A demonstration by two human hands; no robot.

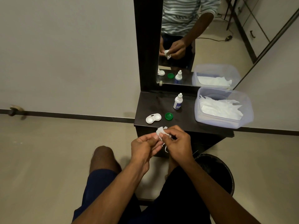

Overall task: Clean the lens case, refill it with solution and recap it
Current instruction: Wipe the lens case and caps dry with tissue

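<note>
Both hands, the left hand (144,147) and right hand (177,143), pinched a white tissue (161,131) just before the dark counter (186,125), where the open lens case (153,118), green cap (169,116) and solution bottle (178,101) stood below a mirror (202,38).

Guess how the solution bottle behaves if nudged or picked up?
The solution bottle stands upright, tall on a narrow base, so a high sideways nudge would probably tip it. Being round, it would likely roll once down. It looks like small, light plastic, probably easy to pinch-lift.
</note>
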